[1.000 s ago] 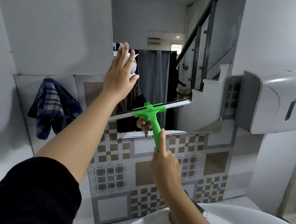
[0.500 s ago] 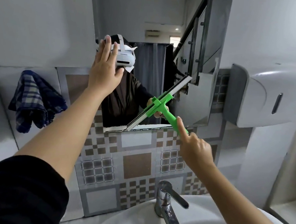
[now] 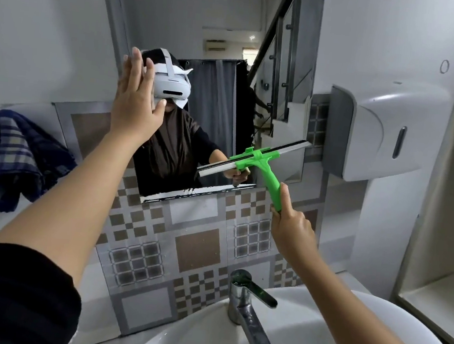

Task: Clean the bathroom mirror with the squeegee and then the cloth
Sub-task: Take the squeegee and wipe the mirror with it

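Note:
The bathroom mirror (image 3: pixel 217 92) hangs on the wall above a patterned tile band. My left hand (image 3: pixel 135 103) lies flat and open against the mirror's left part, fingers up. My right hand (image 3: pixel 291 229) grips the handle of the green squeegee (image 3: pixel 263 161), index finger stretched along it. The squeegee's blade rests against the mirror's lower right area, tilted, its right end higher and reaching the mirror's right edge. A blue checked cloth (image 3: pixel 22 158) hangs on the wall at the left, away from both hands.
A white paper dispenser (image 3: pixel 378 131) juts from the wall just right of the mirror. Below are the white sink (image 3: pixel 315 335) and a chrome tap (image 3: pixel 250 311). A recessed shelf (image 3: pixel 437 294) sits at the far right.
The squeegee has swung from a steep diagonal to a flatter tilt and shifted right toward the mirror's right edge. My left hand stays flat on the glass. The view has moved down.

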`<action>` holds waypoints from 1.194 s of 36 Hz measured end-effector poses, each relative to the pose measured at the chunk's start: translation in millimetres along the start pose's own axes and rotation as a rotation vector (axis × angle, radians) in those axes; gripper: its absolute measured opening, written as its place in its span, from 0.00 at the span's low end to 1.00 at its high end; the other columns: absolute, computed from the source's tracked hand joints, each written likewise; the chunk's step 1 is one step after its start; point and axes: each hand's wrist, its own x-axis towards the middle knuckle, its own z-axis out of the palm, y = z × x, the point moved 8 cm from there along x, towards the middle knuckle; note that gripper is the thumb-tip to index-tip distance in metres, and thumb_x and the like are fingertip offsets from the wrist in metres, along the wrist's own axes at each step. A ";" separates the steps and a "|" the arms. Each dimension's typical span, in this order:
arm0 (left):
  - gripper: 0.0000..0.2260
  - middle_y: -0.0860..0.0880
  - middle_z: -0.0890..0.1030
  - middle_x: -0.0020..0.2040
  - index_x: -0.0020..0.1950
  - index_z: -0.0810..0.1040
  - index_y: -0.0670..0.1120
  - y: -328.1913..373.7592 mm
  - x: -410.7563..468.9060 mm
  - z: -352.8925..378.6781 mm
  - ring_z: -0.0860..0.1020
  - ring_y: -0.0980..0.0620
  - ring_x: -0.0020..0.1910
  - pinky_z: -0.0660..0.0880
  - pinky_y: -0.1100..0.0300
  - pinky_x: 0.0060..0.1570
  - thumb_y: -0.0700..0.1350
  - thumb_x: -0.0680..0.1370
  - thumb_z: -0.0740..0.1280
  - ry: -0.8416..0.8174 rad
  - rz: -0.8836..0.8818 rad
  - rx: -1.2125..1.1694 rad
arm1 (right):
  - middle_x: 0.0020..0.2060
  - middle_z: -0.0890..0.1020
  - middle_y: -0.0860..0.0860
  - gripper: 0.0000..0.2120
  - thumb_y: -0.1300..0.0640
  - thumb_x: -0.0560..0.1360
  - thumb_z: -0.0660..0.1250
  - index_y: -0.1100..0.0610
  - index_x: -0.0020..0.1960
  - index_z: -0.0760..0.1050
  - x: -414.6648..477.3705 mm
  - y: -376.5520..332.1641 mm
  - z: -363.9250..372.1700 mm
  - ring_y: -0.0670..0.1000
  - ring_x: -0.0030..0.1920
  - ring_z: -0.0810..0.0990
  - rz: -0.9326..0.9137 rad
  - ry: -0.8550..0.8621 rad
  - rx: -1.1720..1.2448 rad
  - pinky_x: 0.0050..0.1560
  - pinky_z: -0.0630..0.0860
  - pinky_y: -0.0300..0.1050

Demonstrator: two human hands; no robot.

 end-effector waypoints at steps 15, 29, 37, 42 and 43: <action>0.31 0.41 0.46 0.77 0.76 0.50 0.41 -2.0 -0.4 0.4 0.45 0.41 0.76 0.45 0.50 0.74 0.44 0.78 0.62 0.001 0.004 -0.011 | 0.42 0.75 0.57 0.28 0.56 0.80 0.55 0.47 0.75 0.46 -15.2 -17.6 24.7 0.50 0.33 0.73 0.211 -0.026 0.473 0.30 0.70 0.42; 0.32 0.42 0.45 0.77 0.76 0.48 0.42 -4.1 -18.4 7.0 0.44 0.42 0.76 0.43 0.52 0.73 0.46 0.79 0.62 -0.040 0.070 -0.002 | 0.32 0.70 0.53 0.28 0.57 0.80 0.55 0.46 0.75 0.46 -45.9 -54.3 77.0 0.48 0.27 0.68 0.259 0.010 0.673 0.25 0.66 0.39; 0.31 0.43 0.44 0.78 0.76 0.46 0.43 -7.0 -35.1 14.8 0.42 0.43 0.76 0.41 0.54 0.71 0.46 0.79 0.60 -0.063 0.104 0.009 | 0.33 0.72 0.55 0.32 0.58 0.80 0.56 0.44 0.75 0.41 -74.7 -83.4 111.9 0.47 0.29 0.69 0.197 -0.015 0.617 0.27 0.70 0.40; 0.31 0.42 0.44 0.77 0.76 0.45 0.43 -10.1 -45.9 17.6 0.43 0.43 0.76 0.42 0.53 0.72 0.46 0.80 0.60 -0.085 0.114 0.008 | 0.32 0.71 0.51 0.33 0.55 0.79 0.56 0.42 0.74 0.38 -86.9 -91.8 119.5 0.49 0.31 0.72 0.133 0.004 0.493 0.28 0.67 0.40; 0.31 0.42 0.45 0.77 0.76 0.46 0.43 -10.4 -48.0 18.0 0.43 0.43 0.76 0.43 0.54 0.72 0.46 0.79 0.60 -0.085 0.116 0.003 | 0.31 0.70 0.49 0.32 0.55 0.79 0.56 0.43 0.74 0.38 -88.3 -92.4 120.2 0.48 0.31 0.71 0.123 0.004 0.468 0.28 0.66 0.39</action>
